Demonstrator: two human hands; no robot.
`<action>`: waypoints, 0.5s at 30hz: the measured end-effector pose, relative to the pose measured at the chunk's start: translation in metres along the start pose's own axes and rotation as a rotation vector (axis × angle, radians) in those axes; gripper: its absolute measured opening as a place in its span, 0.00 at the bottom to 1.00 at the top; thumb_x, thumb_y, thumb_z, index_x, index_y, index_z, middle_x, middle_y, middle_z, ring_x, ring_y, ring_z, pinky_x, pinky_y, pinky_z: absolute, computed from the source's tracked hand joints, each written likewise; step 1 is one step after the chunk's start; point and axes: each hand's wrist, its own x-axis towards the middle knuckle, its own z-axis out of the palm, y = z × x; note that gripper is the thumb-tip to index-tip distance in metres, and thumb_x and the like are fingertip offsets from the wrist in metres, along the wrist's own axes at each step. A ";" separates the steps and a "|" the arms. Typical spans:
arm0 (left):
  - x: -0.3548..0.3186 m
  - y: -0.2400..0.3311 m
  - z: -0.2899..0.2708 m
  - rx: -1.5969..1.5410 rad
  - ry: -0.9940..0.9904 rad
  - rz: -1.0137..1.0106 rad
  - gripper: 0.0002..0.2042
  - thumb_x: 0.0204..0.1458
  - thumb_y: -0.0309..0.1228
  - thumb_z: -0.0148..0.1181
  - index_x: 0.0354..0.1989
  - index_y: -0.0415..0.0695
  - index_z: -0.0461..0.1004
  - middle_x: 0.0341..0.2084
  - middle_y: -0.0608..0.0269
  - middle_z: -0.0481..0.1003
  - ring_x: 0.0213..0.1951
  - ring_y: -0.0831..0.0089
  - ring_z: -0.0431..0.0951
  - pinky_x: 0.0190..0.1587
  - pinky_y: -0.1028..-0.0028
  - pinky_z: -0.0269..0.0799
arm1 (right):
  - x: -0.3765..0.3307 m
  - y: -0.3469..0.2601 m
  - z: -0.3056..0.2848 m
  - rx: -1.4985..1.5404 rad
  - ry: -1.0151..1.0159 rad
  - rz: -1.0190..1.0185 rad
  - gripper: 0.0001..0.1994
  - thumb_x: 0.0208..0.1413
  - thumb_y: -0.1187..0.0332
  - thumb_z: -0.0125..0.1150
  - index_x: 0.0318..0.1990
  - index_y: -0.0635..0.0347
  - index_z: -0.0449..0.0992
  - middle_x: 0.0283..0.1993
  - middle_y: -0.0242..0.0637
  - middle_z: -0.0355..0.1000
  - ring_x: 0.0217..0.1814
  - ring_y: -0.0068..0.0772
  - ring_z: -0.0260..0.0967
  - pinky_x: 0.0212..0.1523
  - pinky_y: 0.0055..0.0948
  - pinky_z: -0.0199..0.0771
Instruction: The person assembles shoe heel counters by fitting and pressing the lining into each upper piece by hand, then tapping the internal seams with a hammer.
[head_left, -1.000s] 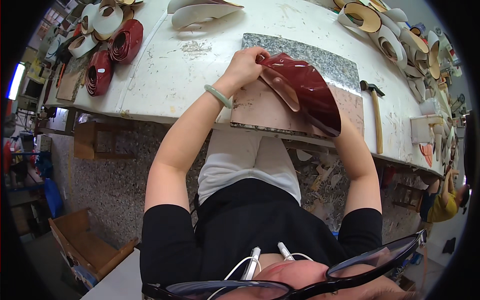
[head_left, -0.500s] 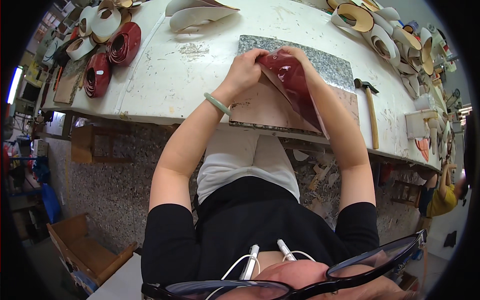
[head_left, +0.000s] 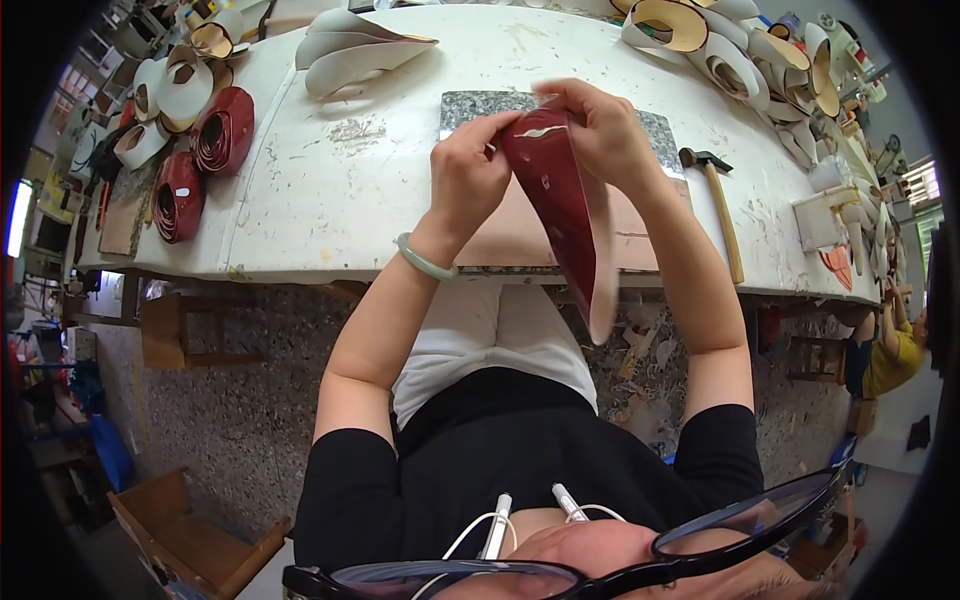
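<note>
Red leather piece (head_left: 560, 205) pinched at top edge by both hands (head_left: 470, 180) (head_left: 600, 135), above slab (head_left: 655, 135).

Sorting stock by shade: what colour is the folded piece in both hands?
Glossy dark red leather piece, pale inside; head view.

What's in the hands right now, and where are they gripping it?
Both hands, left and right, hold a glossy dark red leather piece pinched at its upper end; the rest hangs down toward the person.

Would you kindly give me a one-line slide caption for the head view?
Both hands, left hand and right hand, hold a glossy dark red leather piece above a granite slab on a white workbench.
</note>
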 end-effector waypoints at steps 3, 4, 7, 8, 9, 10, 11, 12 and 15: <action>0.005 0.020 -0.002 0.126 0.075 0.265 0.16 0.42 0.13 0.58 0.41 0.40 0.77 0.35 0.54 0.79 0.33 0.62 0.78 0.34 0.70 0.75 | -0.010 -0.018 -0.013 -0.186 -0.016 -0.272 0.19 0.45 0.86 0.54 0.47 0.64 0.76 0.41 0.40 0.78 0.39 0.31 0.77 0.40 0.28 0.77; 0.005 0.029 -0.002 0.052 0.100 0.251 0.16 0.41 0.13 0.58 0.40 0.40 0.77 0.34 0.55 0.79 0.34 0.62 0.78 0.35 0.71 0.74 | -0.013 -0.031 -0.018 -0.251 0.001 -0.360 0.20 0.43 0.85 0.56 0.47 0.63 0.76 0.40 0.41 0.78 0.40 0.36 0.78 0.40 0.30 0.77; 0.005 0.045 -0.002 -0.135 0.077 0.202 0.13 0.47 0.14 0.56 0.43 0.37 0.76 0.35 0.57 0.78 0.36 0.66 0.78 0.40 0.73 0.74 | -0.021 -0.051 -0.029 -0.363 0.088 -0.528 0.20 0.39 0.81 0.61 0.45 0.60 0.77 0.38 0.42 0.78 0.40 0.41 0.78 0.39 0.32 0.78; 0.001 0.054 -0.004 -0.492 0.097 -0.110 0.11 0.52 0.17 0.56 0.44 0.36 0.74 0.36 0.58 0.78 0.37 0.70 0.77 0.42 0.74 0.73 | -0.021 -0.055 -0.034 -0.387 0.181 -0.638 0.19 0.39 0.80 0.62 0.44 0.60 0.78 0.37 0.41 0.78 0.39 0.41 0.78 0.39 0.32 0.78; 0.002 0.069 -0.004 -0.848 0.104 -0.433 0.10 0.56 0.20 0.55 0.46 0.35 0.73 0.36 0.60 0.78 0.38 0.75 0.77 0.44 0.75 0.73 | -0.023 -0.059 -0.041 -0.419 0.274 -0.743 0.18 0.39 0.78 0.63 0.43 0.60 0.78 0.37 0.40 0.77 0.38 0.40 0.78 0.38 0.33 0.78; 0.008 0.073 -0.020 -1.002 -0.157 -0.552 0.11 0.62 0.28 0.53 0.48 0.34 0.71 0.37 0.62 0.76 0.40 0.79 0.75 0.46 0.78 0.72 | -0.024 -0.064 -0.046 -0.423 0.254 -0.813 0.19 0.40 0.76 0.63 0.44 0.60 0.78 0.40 0.41 0.76 0.41 0.41 0.77 0.41 0.35 0.78; 0.008 0.077 -0.018 -1.007 -0.169 -0.548 0.11 0.62 0.28 0.53 0.48 0.34 0.71 0.37 0.62 0.76 0.40 0.79 0.75 0.46 0.78 0.72 | -0.024 -0.065 -0.048 -0.434 0.261 -0.810 0.19 0.40 0.76 0.63 0.44 0.60 0.78 0.40 0.41 0.76 0.41 0.41 0.77 0.41 0.35 0.78; 0.005 0.082 -0.017 -1.090 -0.178 -0.528 0.11 0.62 0.29 0.53 0.47 0.34 0.71 0.37 0.63 0.76 0.41 0.80 0.75 0.47 0.79 0.71 | -0.024 -0.067 -0.047 -0.436 0.225 -0.863 0.20 0.40 0.77 0.63 0.46 0.61 0.78 0.44 0.42 0.75 0.44 0.41 0.75 0.44 0.34 0.76; 0.006 0.080 -0.014 -1.183 -0.203 -0.438 0.12 0.62 0.31 0.54 0.47 0.35 0.71 0.39 0.64 0.76 0.41 0.82 0.74 0.47 0.82 0.68 | -0.033 -0.066 -0.041 -0.324 0.440 -0.628 0.16 0.49 0.81 0.60 0.48 0.64 0.77 0.52 0.43 0.71 0.48 0.35 0.71 0.49 0.31 0.73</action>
